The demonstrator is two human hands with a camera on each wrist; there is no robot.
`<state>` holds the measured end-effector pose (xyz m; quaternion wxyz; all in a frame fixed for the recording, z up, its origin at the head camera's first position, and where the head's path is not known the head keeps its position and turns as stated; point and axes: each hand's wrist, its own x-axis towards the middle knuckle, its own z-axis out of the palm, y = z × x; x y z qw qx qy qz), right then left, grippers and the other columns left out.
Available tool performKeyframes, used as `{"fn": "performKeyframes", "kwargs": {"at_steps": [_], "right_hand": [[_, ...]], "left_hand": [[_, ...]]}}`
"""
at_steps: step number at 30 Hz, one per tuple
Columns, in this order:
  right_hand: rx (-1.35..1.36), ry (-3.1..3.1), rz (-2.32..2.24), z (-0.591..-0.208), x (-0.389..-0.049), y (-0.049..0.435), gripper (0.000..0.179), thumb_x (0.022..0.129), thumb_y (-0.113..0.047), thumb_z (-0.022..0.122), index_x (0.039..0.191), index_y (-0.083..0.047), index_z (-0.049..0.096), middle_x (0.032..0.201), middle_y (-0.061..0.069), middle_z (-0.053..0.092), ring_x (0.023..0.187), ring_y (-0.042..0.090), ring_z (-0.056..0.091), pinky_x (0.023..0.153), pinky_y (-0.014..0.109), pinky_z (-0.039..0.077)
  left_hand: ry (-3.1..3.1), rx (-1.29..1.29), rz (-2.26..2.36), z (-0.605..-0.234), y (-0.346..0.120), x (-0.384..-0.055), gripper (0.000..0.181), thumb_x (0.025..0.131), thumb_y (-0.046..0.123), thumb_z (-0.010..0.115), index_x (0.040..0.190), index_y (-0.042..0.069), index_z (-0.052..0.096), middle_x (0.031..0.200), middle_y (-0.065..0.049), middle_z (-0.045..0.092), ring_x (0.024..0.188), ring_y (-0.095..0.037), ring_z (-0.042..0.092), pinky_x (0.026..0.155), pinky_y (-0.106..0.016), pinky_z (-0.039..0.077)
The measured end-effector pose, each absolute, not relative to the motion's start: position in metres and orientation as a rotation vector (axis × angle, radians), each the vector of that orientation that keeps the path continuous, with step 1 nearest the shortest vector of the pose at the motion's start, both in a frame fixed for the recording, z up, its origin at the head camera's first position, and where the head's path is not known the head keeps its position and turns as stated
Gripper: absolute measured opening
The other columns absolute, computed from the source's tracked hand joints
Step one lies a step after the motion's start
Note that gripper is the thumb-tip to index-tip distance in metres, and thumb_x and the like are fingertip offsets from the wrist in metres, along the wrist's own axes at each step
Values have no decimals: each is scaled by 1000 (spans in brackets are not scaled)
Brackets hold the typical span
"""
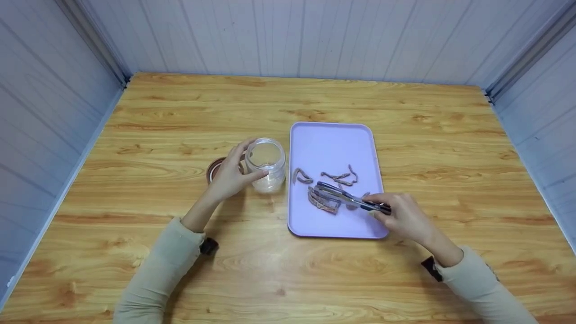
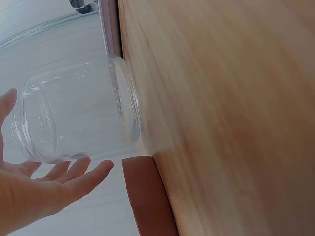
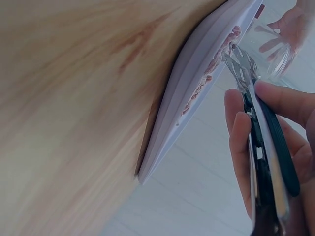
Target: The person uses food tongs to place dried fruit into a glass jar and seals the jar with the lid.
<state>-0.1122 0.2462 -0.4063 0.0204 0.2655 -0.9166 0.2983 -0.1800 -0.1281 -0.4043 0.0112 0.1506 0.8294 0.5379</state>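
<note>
My left hand (image 1: 229,176) holds a clear jar (image 1: 270,182) around its upper part, thumb at the front and fingers round the far side. The jar stands upright with its mouth uncovered. My right hand (image 1: 405,217) grips metal tongs (image 3: 270,142) with dark handles. The tongs' tips (image 1: 320,188) are over the brown, wrinkled dried strips (image 1: 321,204) on a lilac tray (image 1: 333,141); whether they pinch a strip I cannot tell. More strips (image 1: 339,177) lie farther back on the tray.
A brown round lid (image 1: 211,170) lies left of the jar, partly hidden behind my left hand. The tray sits close to the jar's right side. Pale panelled walls (image 1: 279,36) border the wooden table (image 1: 427,135) at the back and sides.
</note>
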Motion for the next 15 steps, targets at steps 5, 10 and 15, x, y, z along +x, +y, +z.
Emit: {"fn": "performKeyframes", "kwargs": {"at_steps": [5,10,15], "right_hand": [[776,-2870,934,-407,-113,245,31,69,5,68,98,-6,67,96,9,64,53,7,45,43,22,37],[784,-2857,933,-407,-114,246,29,70,3,69,98,-7,67,96,8,64,54,7,47,44,22,38],[793,-2823,938,-409,-114,250,29,71,2,69,98,-8,68,94,6,65,54,6,46,44,22,38]], "left_hand": [[2586,466,1681,-404,-128,-180,77,72,28,73,136,15,31,130,-14,33,112,-35,40,77,-44,42],[2592,466,1680,-404,-128,-181,76,72,27,73,135,14,32,129,-14,34,110,-35,42,76,-43,42],[2581,477,1695,-404,-127,-181,77,72,27,73,135,12,32,128,-14,35,110,-34,42,76,-44,42]]}}
